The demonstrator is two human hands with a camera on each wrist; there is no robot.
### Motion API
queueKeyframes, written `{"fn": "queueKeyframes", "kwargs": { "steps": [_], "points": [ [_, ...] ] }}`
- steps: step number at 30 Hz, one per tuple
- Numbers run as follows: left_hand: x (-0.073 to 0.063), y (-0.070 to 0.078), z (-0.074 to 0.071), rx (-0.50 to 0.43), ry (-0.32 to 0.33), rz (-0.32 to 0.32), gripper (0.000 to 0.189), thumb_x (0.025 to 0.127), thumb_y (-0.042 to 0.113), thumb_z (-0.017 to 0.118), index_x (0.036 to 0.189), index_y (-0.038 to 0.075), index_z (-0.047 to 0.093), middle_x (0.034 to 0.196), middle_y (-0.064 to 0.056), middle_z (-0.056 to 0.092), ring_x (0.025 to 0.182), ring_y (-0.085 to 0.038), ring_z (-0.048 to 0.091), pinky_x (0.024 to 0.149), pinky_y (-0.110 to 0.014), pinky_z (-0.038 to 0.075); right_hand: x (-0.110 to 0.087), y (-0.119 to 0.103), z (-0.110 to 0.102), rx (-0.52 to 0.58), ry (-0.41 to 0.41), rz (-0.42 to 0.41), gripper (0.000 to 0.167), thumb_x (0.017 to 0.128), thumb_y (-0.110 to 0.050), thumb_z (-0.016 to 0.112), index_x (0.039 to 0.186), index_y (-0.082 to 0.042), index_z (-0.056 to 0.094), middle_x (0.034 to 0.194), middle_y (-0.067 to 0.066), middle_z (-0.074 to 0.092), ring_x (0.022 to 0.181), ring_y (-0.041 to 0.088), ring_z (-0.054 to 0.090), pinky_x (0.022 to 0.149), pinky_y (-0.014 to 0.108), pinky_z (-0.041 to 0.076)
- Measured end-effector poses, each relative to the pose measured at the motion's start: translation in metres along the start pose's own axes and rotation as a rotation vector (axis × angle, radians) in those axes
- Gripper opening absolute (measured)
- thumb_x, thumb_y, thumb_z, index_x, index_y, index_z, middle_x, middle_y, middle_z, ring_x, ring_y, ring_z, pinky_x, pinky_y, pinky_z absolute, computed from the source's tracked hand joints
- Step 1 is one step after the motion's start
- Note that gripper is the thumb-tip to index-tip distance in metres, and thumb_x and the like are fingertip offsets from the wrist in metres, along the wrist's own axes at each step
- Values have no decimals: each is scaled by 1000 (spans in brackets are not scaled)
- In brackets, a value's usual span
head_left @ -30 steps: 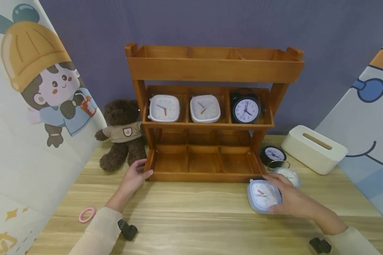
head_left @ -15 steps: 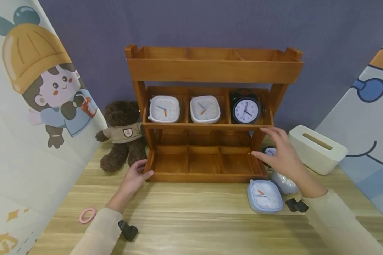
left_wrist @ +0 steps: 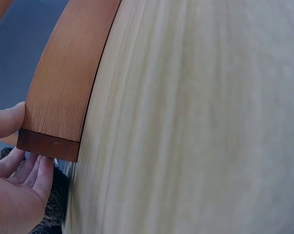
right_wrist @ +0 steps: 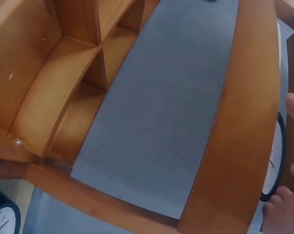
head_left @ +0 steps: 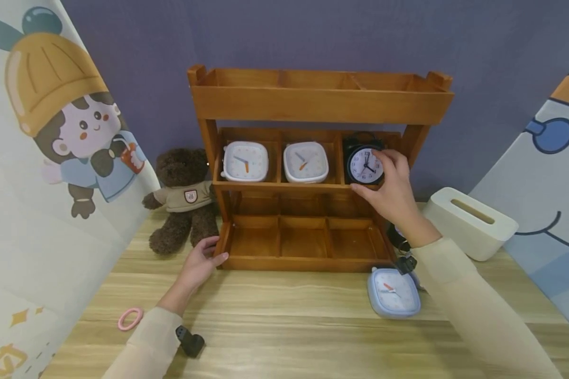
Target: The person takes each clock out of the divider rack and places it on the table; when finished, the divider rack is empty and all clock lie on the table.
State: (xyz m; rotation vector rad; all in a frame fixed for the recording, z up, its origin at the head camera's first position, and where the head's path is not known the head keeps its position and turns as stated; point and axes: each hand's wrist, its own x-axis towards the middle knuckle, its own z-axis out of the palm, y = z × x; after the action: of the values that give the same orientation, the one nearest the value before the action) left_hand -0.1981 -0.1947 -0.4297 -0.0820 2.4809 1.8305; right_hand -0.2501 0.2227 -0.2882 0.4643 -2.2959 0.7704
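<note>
A brown wooden rack (head_left: 322, 105) stands upright, its tiers split into compartments. My left hand (head_left: 203, 263) grips the left end of its bottom tray (left_wrist: 71, 73), thumb on one side and fingers on the other. At the middle tier, my right hand (head_left: 391, 184) spreads around the right side of a round black alarm clock (head_left: 360, 171), index finger by the dial and thumb lower at the tray edge. That clock sits in the right compartment. Two white square clocks, a left one (head_left: 245, 162) and a middle one (head_left: 305, 162), fill the other compartments.
A light blue clock (head_left: 393, 293) stands on the table before the rack's right end. Another black clock (head_left: 398, 237) is partly hidden behind my right arm. A cream tissue box (head_left: 471, 223) lies right; a brown teddy bear (head_left: 182, 202) and pink ring (head_left: 130, 319) lie left.
My right hand has let go of the light blue clock on the table and risen up and left to the black clock on the middle tier. The left hand stays put.
</note>
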Motion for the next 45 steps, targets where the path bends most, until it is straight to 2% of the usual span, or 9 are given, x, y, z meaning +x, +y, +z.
{"fn": "queueKeyframes", "kwargs": {
  "steps": [3,9,12,18,23,28,34,40,45],
  "points": [
    [-1,0,0,-4,0,-2,57,94,6,64,144,-2,37,136,-28,43,125,-39,43,93,-45,43,7,0,4,0,-1,48,81,75,-18,87,142,0,44,142,24,28,132,39,26,103,56,29],
    [-2,0,1,1,12,0,56,94,5,65,143,-3,38,136,-29,43,126,-39,41,94,-47,42,15,-5,8,-23,-54,217,87,78,-29,84,148,-9,37,148,20,22,134,39,26,98,64,31],
    [-2,0,1,8,17,0,56,94,6,65,143,-3,39,136,-29,44,126,-39,41,94,-47,42,18,-6,9,-30,-43,241,85,77,-29,84,147,-9,38,146,20,24,131,39,30,97,64,33],
    [-2,1,2,5,16,13,56,93,5,65,142,-4,39,135,-28,45,125,-39,43,90,-42,44,19,-1,9,-24,36,214,82,74,-25,83,143,-7,45,141,20,30,130,36,31,101,58,31],
    [-2,1,2,7,13,13,56,94,5,65,143,-4,39,136,-28,44,125,-40,42,91,-43,44,21,3,4,11,128,132,80,71,-19,84,140,-2,49,137,22,34,129,36,30,105,51,26],
    [-3,2,1,-2,9,3,56,94,5,65,143,-3,38,137,-28,43,126,-39,42,92,-44,44,22,-5,-8,32,169,81,79,70,-16,85,139,-2,50,136,23,35,127,34,32,105,49,29],
    [-2,2,0,-1,13,5,56,94,6,64,143,-3,38,137,-28,43,127,-39,41,94,-46,42,6,-27,-20,65,83,70,80,70,-16,85,140,-1,49,135,23,36,123,36,34,98,54,33],
    [-1,1,1,-9,2,0,57,94,5,64,144,-2,38,137,-28,43,126,-39,42,94,-46,42,-27,-41,-24,88,-54,88,82,69,-16,86,140,-3,50,134,22,37,119,37,38,91,60,36],
    [0,1,1,-27,-5,1,57,95,4,63,144,-3,37,138,-27,41,128,-38,39,98,-48,39,-60,-45,-23,118,-188,91,82,68,-17,88,140,-4,51,134,19,39,116,38,42,87,58,39]
  ]
}}
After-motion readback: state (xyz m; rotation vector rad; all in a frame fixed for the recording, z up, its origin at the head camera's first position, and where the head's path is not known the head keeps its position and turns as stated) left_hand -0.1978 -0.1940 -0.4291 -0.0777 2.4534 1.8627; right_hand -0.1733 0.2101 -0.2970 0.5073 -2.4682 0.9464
